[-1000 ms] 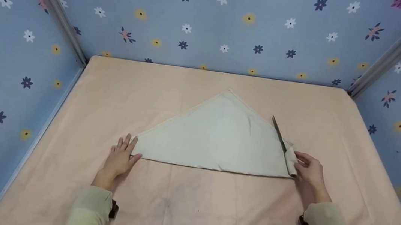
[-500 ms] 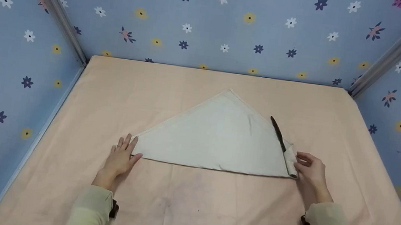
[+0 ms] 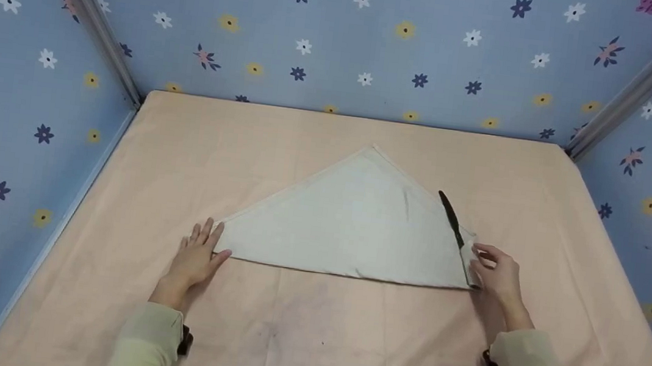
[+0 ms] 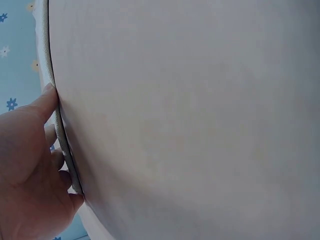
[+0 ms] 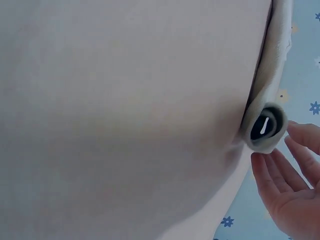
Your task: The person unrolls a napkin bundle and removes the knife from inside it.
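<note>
A pale cloth [image 3: 334,221] folded into a triangle lies with its long straight edge towards me. At its right corner the cloth is rolled up, and a dark table knife [image 3: 449,214] sticks out beyond the roll. In the right wrist view, the end of the cloth roll [image 5: 251,131] shows something dark inside with a bright glint. My right hand [image 3: 497,275] touches the roll's outer side with lightly bent fingers [image 5: 280,172], not wrapped round it. On the left corner, my left hand [image 3: 193,259] rests with fingers spread, its thumb along the near edge.
A peach tablecloth [image 3: 321,330] covers the table. Blue flowered panels [image 3: 330,36] stand at the back and both sides, with grey posts [image 3: 90,15] at the corners. A small dark device [image 3: 185,341] sits at each wrist.
My right hand first drew slightly right, then moved left, its fingers now further over the roll. The knife's exposed end has shifted slightly left. My left hand stays still.
</note>
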The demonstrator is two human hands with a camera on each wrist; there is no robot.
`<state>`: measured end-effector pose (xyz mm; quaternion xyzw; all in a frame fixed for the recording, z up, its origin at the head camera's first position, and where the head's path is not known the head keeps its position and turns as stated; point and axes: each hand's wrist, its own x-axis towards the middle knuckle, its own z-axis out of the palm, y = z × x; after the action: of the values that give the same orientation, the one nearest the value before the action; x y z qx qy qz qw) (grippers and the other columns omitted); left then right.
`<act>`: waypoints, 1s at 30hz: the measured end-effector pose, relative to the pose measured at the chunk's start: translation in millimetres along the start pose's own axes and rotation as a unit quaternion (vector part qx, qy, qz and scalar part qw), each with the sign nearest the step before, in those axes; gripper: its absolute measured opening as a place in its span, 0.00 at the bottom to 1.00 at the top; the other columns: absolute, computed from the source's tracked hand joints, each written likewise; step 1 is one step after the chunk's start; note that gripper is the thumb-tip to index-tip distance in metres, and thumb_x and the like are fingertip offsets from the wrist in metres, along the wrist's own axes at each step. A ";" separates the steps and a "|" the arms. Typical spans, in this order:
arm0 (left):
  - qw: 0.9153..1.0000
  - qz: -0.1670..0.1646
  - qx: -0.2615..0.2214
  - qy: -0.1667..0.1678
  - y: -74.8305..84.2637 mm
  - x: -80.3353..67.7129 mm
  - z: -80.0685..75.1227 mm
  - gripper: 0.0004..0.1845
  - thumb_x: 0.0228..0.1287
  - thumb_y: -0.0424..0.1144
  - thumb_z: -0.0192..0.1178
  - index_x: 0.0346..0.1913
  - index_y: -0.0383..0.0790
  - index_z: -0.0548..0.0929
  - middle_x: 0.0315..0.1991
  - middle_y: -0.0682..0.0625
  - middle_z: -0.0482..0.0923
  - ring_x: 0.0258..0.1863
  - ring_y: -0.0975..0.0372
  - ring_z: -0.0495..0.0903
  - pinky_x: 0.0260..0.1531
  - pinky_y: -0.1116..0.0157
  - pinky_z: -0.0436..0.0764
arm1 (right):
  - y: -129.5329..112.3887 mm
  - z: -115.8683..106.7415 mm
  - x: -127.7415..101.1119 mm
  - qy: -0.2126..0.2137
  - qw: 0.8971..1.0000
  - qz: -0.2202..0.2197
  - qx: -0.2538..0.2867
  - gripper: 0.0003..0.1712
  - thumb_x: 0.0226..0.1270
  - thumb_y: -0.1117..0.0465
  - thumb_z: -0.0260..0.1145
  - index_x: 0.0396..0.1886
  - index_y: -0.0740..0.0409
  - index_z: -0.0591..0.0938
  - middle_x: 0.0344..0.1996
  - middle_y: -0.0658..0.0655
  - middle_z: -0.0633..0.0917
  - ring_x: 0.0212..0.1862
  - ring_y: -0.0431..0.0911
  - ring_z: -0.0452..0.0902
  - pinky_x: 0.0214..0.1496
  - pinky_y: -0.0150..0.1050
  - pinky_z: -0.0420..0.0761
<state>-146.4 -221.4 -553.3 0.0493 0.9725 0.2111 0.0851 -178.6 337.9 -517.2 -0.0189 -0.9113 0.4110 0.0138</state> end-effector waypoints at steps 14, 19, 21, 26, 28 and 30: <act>1.000 0.005 -0.006 0.014 -0.7 -0.5 0.0 0.34 0.66 0.50 0.45 0.67 0.32 0.51 0.67 0.32 0.41 0.64 0.38 0.38 0.58 0.40 0.41 | -11.5 7.2 -2.5 0.017 0.999 -0.037 -0.011 0.20 0.57 0.72 0.60 0.51 0.72 0.73 0.50 0.71 0.73 0.52 0.61 0.68 0.49 0.49 0.73; 1.000 0.001 -0.002 0.009 -0.3 -0.7 0.2 0.34 0.66 0.50 0.45 0.67 0.32 0.50 0.66 0.32 0.40 0.64 0.38 0.38 0.58 0.40 0.41 | -11.5 9.7 -2.4 -0.015 0.999 -0.024 -0.020 0.24 0.57 0.70 0.61 0.54 0.72 0.70 0.53 0.71 0.70 0.55 0.61 0.64 0.52 0.51 0.70; 1.000 0.001 0.000 0.008 -0.7 -0.3 0.5 0.34 0.66 0.50 0.45 0.67 0.32 0.50 0.67 0.32 0.40 0.64 0.38 0.38 0.58 0.40 0.40 | -10.7 10.6 -1.9 -0.023 0.999 -0.018 -0.027 0.25 0.56 0.70 0.62 0.55 0.73 0.69 0.54 0.72 0.69 0.56 0.62 0.64 0.53 0.51 0.69; 1.000 -0.002 0.003 0.004 -1.3 0.7 1.4 0.35 0.66 0.50 0.45 0.67 0.33 0.49 0.67 0.33 0.39 0.64 0.39 0.38 0.58 0.41 0.40 | -7.6 12.3 0.6 -0.043 0.998 0.004 -0.046 0.27 0.56 0.69 0.62 0.56 0.73 0.68 0.54 0.72 0.69 0.57 0.62 0.62 0.57 0.49 0.66; 1.000 0.000 0.001 0.007 -1.4 0.9 1.7 0.35 0.66 0.50 0.45 0.67 0.33 0.49 0.67 0.33 0.40 0.64 0.39 0.38 0.58 0.41 0.40 | -6.4 12.4 1.9 -0.050 0.997 0.012 -0.051 0.28 0.56 0.69 0.62 0.56 0.73 0.67 0.55 0.72 0.68 0.58 0.62 0.61 0.58 0.49 0.65; 1.000 0.003 0.000 0.011 -1.6 1.0 2.2 0.35 0.66 0.50 0.45 0.67 0.32 0.50 0.67 0.33 0.40 0.64 0.38 0.38 0.58 0.40 0.41 | -5.9 12.0 2.8 -0.055 0.997 0.019 -0.055 0.29 0.56 0.69 0.63 0.57 0.74 0.66 0.55 0.72 0.68 0.58 0.62 0.61 0.58 0.50 0.65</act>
<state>-147.0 -221.8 -556.1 0.0498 0.9731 0.2122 0.0739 -182.0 325.1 -520.6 -0.0140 -0.9314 0.3610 -0.0451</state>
